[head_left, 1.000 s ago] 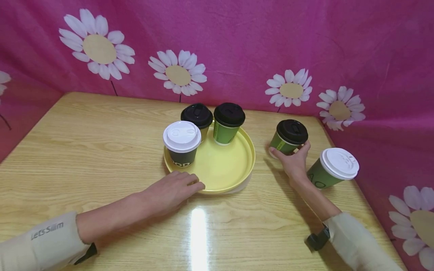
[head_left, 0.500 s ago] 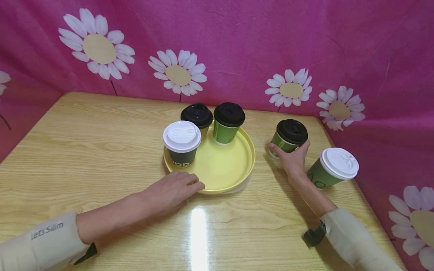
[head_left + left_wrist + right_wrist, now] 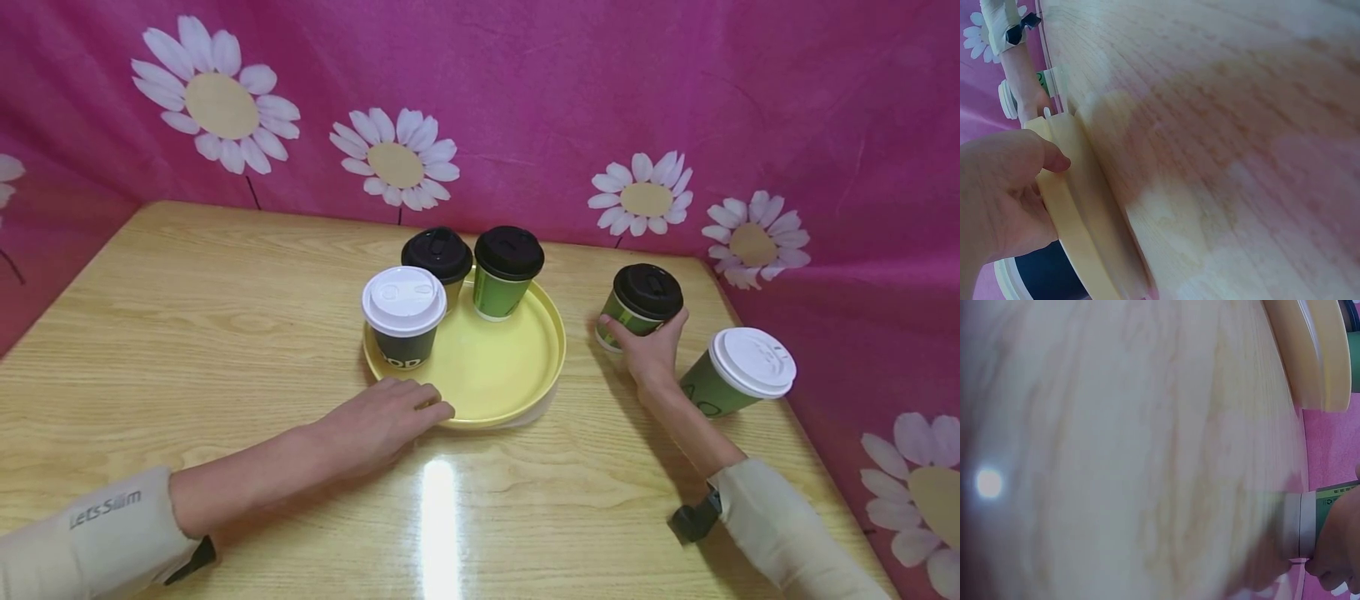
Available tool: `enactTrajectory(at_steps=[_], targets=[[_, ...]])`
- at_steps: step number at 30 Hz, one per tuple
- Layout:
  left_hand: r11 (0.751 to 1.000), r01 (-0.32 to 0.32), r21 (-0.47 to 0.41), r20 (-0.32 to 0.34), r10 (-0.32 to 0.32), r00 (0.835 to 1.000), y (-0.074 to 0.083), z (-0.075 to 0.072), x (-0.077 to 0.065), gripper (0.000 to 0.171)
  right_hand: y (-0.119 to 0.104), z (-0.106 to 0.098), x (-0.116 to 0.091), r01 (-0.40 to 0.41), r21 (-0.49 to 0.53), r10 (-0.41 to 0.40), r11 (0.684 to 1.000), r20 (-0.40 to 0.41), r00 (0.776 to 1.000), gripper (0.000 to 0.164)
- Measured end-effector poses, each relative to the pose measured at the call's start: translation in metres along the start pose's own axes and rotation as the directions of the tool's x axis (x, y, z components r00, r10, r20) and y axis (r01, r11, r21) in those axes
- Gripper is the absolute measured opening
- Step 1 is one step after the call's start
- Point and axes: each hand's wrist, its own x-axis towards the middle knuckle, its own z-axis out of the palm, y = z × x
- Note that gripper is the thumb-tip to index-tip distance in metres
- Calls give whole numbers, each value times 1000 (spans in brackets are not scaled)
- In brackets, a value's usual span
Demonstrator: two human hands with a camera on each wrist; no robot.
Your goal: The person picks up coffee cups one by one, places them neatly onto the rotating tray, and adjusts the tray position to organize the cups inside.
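Note:
My left hand [image 3: 392,419] pinches the near-left rim of a round yellow tray [image 3: 517,400]; in the left wrist view its thumb [image 3: 1056,157] lies on the tray's outer wall. Standing on the tray are a dark paper cup with a white lid [image 3: 403,310], a tan cup with a black lid [image 3: 437,254] and a green cup with a black lid [image 3: 501,293]. To the tray's right, my right hand [image 3: 651,357] grips another green, black-lidded paper cup [image 3: 637,310] by its lower side. That cup's white base [image 3: 1299,526] is at the tabletop in the right wrist view.
A green cup with a white lid [image 3: 738,373] stands just right of my right wrist. The wooden table [image 3: 225,317] meets a pink flowered cloth [image 3: 525,100] at its back and sides.
My right thumb has shifted slightly up the cup's side, and the right forearm a little to the left. The left hand, the tray and the cups keep their places.

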Motion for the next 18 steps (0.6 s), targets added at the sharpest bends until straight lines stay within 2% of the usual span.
enactTrajectory(at_steps=[10,18], targets=[[1000,2,0,6,-2,1000,0,0,1,32,-3,-2,-1,-19,0,19,1000,-11,1000,94],[1000,1,4,2,-1,1000,0,1,1,33,-13,-4,-8,2,32,-2,999,5,1000,94]])
